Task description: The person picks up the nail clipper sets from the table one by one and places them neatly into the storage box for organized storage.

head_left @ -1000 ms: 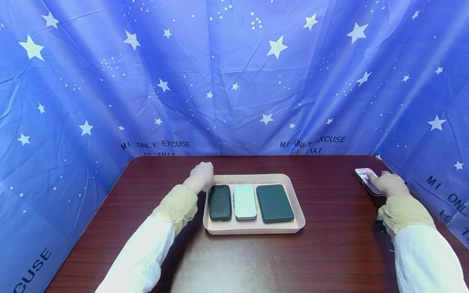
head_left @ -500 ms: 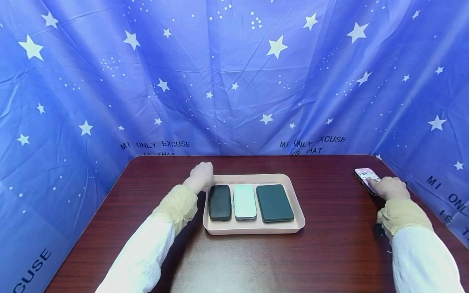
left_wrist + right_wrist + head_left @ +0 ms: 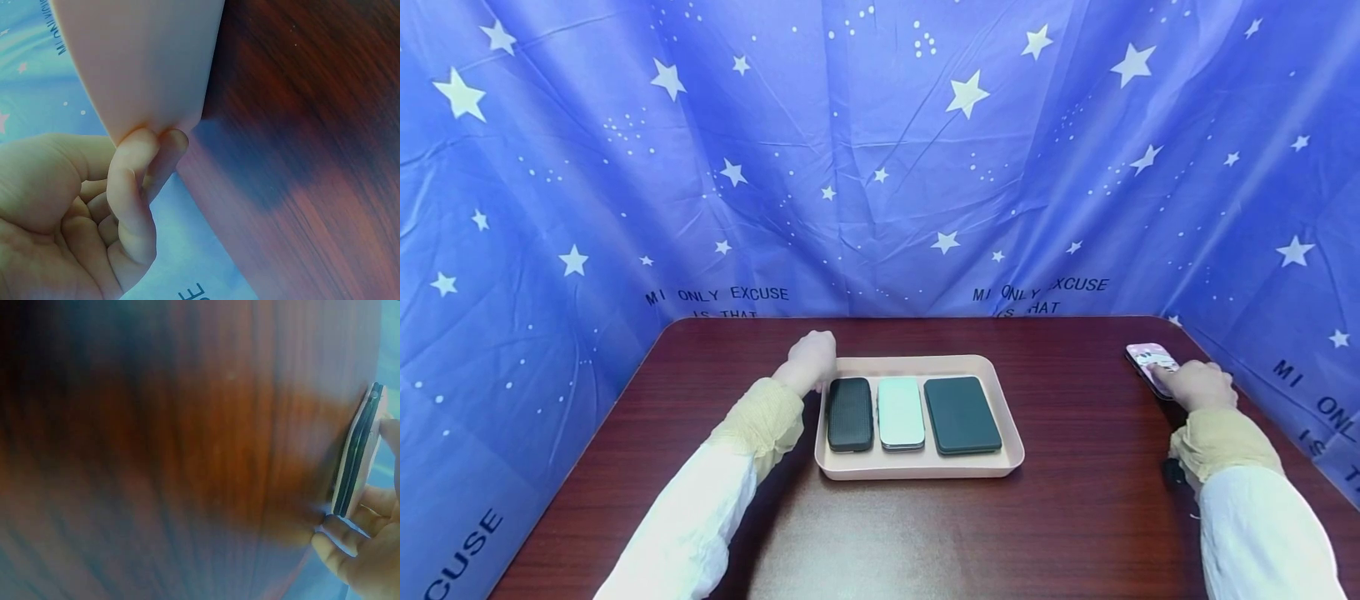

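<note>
In the head view a beige tray (image 3: 917, 472) stands on the table. It holds a black textured flat case (image 3: 850, 414), a mint-green flat slab (image 3: 901, 413) and a larger dark green flat box (image 3: 962, 415), side by side. My left hand (image 3: 808, 362) is at the tray's far left corner; the left wrist view shows thumb and fingers pinching its rim. Far to the right, my right hand (image 3: 1201, 386) holds a slim slab with a pink-and-white patterned top (image 3: 1146, 357). Its layered dark edge and the thumb over its face show in the right wrist view. Its exact kind is unclear.
The dark red wooden table (image 3: 1075, 517) carries everything, its far corners rounded. A blue star-printed curtain (image 3: 880, 167) hangs behind and on both sides, close to the right hand. A small dark object (image 3: 1172, 473) is at the right wrist.
My right hand has shifted slightly and its thumb now lies farther over the patterned slab, covering its near end. The left hand and the tray with its contents stay in place.
</note>
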### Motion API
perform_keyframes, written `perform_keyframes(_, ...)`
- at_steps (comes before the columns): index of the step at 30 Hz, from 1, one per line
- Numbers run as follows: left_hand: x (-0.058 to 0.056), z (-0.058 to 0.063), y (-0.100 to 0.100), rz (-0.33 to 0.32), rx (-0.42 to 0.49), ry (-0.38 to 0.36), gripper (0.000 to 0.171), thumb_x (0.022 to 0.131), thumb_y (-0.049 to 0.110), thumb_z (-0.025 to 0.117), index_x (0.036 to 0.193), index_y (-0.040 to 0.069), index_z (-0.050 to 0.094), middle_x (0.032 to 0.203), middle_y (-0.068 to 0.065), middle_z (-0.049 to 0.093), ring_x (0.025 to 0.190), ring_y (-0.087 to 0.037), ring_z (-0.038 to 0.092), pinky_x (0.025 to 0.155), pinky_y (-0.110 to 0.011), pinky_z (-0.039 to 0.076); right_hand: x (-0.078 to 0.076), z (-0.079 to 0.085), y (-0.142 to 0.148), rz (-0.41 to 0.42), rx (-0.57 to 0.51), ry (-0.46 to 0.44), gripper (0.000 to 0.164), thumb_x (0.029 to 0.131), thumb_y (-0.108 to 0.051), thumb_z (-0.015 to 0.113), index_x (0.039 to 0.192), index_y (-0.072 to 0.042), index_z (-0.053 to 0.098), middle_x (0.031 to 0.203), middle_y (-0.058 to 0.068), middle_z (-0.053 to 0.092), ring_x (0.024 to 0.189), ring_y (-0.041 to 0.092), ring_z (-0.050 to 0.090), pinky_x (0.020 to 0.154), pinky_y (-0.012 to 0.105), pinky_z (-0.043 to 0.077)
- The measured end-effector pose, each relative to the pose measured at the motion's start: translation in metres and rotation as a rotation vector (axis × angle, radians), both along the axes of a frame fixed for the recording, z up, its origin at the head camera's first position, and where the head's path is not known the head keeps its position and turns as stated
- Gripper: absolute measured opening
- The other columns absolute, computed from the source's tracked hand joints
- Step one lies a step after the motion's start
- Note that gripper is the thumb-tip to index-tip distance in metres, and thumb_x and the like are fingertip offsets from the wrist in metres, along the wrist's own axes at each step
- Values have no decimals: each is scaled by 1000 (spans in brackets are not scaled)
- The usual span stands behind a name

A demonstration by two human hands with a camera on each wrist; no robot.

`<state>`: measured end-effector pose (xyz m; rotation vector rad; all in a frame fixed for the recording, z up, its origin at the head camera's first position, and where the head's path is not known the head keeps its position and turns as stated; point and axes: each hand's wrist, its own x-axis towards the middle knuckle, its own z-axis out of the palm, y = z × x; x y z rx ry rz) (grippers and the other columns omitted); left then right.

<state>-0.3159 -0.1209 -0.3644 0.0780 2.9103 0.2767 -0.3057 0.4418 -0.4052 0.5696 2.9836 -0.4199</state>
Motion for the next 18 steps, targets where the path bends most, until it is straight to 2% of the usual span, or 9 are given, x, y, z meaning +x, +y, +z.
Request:
perform_keyframes(9, -1, -1, 0, 1, -12, -5, 6, 77, -1, 62, 79, 4, 64, 49, -4, 64, 42, -13, 62, 47, -29, 52, 3, 1, -3, -34, -41, 51, 88, 88, -55, 46, 116, 27, 34, 115, 51, 36, 103, 63, 40, 73, 61, 45)
perform_keyframes(14, -1, -1, 0, 0, -16, 1, 6, 76, -1, 63, 80, 3, 63, 49, -3, 64, 42, -13, 61, 46, -29, 51, 1, -3, 0, 36, -15, 168, 81, 86, -45, 54, 106, 32, 37, 100, 54, 44, 92, 64, 47, 70, 59, 47)
perform_keyframes(18, -1, -1, 0, 0, -10, 4, 5, 76, 0, 62, 78, 4, 64, 48, -3, 63, 42, -13, 61, 46, -28, 52, 0, -5, -1, 74, -26, 241, 74, 84, -39, 58, 101, 31, 37, 91, 53, 46, 87, 65, 48, 70, 59, 47)
